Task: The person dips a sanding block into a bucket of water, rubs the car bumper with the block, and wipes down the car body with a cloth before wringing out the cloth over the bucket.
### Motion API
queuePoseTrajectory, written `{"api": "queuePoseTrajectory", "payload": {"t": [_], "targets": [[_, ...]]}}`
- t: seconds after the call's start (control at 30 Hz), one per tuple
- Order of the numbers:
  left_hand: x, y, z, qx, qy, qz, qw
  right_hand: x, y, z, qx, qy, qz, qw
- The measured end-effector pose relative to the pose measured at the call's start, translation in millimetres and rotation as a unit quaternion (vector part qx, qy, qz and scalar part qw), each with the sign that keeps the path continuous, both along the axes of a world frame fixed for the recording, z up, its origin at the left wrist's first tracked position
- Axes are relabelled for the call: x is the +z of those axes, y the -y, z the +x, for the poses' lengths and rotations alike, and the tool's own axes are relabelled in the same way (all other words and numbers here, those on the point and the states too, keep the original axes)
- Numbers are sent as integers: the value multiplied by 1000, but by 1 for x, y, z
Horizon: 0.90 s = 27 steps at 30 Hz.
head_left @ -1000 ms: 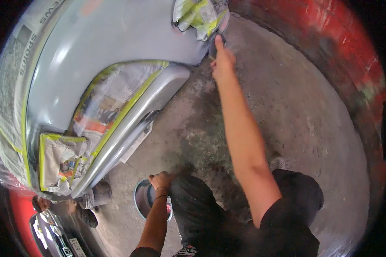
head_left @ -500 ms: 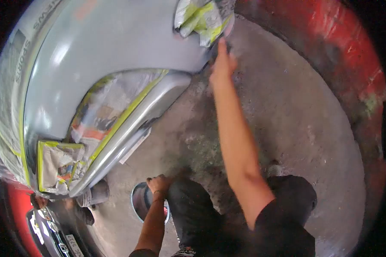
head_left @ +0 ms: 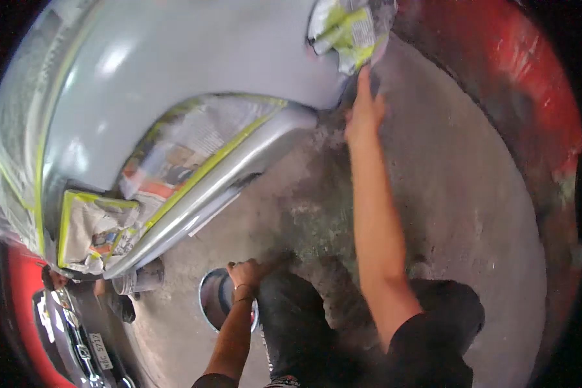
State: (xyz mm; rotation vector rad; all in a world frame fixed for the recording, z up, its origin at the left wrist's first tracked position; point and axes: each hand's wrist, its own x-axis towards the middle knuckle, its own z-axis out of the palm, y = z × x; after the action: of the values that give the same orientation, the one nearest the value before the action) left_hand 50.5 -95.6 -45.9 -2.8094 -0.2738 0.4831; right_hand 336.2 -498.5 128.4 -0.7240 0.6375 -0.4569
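Two hands | right hand (head_left: pixel 366 107) is reaching to panel (head_left: pixel 239 58), upper left to centre, index extended, hold unclear | left hand (head_left: pixel 244 273) is curling at bucket (head_left: pixel 201 301), lower centre, grip unclear | light pressure, sparing masking (head_left: pixel 357 31), is likely serving best

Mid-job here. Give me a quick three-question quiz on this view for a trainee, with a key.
1. Which of the wearer's hands is at the rim of the bucket?
2. True or false: the tape on the masking newspaper is red.
3. The right hand is nearest to: a) the license plate; b) the bucket; c) the edge of the grey car panel.

Key:
1. The left hand.
2. False; the tape is yellow-green.
3. c.
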Motion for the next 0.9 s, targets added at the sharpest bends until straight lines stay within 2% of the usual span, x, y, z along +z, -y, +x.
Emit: {"api": "queuePoseTrajectory", "payload": {"t": [0.03,0.07,0.1,0.13,0.2,0.27,0.33,0.4,0.47,0.53,0.6,0.63,0.67,0.7,0.73,0.8,0.83,0.9], "targets": [[-4,0,-3,-13,18,16,1000,-24,-23,-17,22,75,-18,997],[-7,-1,-5,-27,39,31,998,-22,-44,-49,51,87,-20,995],[-4,-5,-8,-48,32,1,998,-39,-60,-63,66,-14,-79,995],[-6,-5,-12,-50,49,-9,997,-58,-75,-87,65,55,-76,993],[-5,-4,-8,-20,17,-13,1000,-84,-99,-120,104,-109,-29,988],[2,-3,-9,-19,40,-24,999,-97,-126,-153,137,-51,-116,982],[2,2,-11,-10,54,-41,998,-107,-166,-179,229,-62,-266,934],[0,-2,-12,-1,72,-51,996,-69,-198,-217,357,34,-384,851],[6,-5,-21,-12,97,-111,989,-37,-234,-246,460,65,-402,789],[25,-7,-33,-13,129,-165,978,-32,-274,-265,465,178,-468,730],[57,-8,-64,17,161,-336,928,-14,-305,-289,479,225,-500,686],[-32,-32,-59,-5,275,-398,875,-2,-317,-300,499,239,-492,672],[-23,-37,-82,17,292,-394,871,6,-329,-309,517,252,-483,660],[-2,-31,-114,17,265,-458,848,10,-339,-319,531,264,-482,645],[22,-22,-147,14,236,-521,821,10,-348,-329,543,254,-498,627],[67,-3,-213,56,284,-604,743,2,-364,-345,567,249,-509,598],[71,-2,-240,73,288,-602,741,-13,-370,-349,584,244,-540,554],[68,-6,-282,22,356,-480,802,-50,-375,-351,603,268,-578,481]]}}
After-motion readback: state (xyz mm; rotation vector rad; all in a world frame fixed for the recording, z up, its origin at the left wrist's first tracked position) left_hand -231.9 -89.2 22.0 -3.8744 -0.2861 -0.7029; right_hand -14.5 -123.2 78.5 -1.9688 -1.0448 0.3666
